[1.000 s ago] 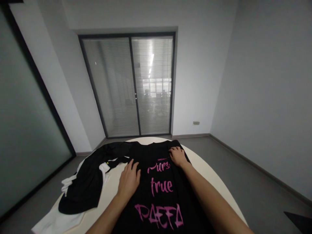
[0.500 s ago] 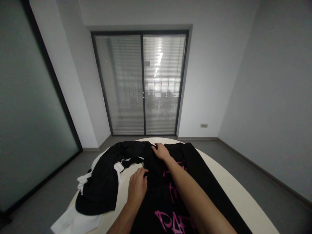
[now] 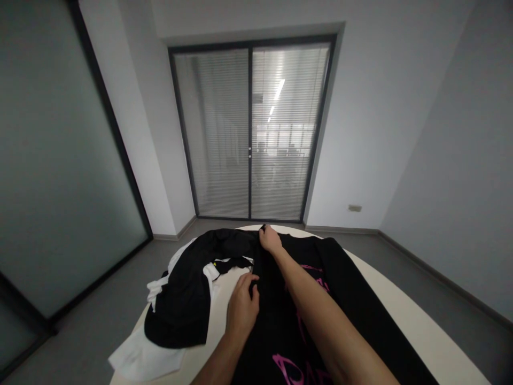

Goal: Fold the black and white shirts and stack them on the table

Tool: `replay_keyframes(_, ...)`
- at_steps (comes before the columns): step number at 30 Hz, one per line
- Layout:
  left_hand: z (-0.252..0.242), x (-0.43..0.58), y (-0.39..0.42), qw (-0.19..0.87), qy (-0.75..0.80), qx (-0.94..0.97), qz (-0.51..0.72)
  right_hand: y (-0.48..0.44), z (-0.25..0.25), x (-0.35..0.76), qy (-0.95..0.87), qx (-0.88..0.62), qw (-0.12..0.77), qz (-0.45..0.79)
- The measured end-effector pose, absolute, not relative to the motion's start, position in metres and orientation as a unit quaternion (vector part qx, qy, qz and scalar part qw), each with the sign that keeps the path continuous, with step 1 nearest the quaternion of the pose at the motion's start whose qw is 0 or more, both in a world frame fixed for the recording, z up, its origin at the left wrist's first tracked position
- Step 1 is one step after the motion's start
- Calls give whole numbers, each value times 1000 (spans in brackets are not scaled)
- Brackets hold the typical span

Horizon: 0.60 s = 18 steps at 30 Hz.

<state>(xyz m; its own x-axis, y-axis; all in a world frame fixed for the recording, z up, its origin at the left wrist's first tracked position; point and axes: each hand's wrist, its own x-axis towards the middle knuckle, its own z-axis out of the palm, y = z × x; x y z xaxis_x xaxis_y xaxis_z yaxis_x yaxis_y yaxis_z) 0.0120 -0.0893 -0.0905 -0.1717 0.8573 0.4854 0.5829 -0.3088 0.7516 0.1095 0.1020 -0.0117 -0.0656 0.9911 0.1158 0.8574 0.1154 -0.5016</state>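
Note:
A black T-shirt with pink lettering lies spread on a round white table. My right hand reaches across to the shirt's far left corner and pinches the black cloth there. My left hand rests on the shirt's left edge nearer to me, fingers curled onto the fabric. My right forearm crosses over the pink print and hides most of it.
A heap of black and white garments lies on the table's left side, with white cloth hanging over the edge. Beyond the table are a grey floor, a glass sliding door with blinds and a dark glass wall at left.
My right hand has moved from the shirt's middle top leftward to its far left corner and closed on the cloth. My left hand shifted slightly and curled. The camera turned left.

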Motion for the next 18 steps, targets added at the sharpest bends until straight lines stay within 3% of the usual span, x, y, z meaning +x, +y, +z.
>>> replay_keyframes(10,-92,9,-82,196,573,571,554,88,-27,121,-757,-575,274,143)
replay_keyframes(18,-78,41,-87,351,533,493,591,70,-14,122,-723,-623,185,236)
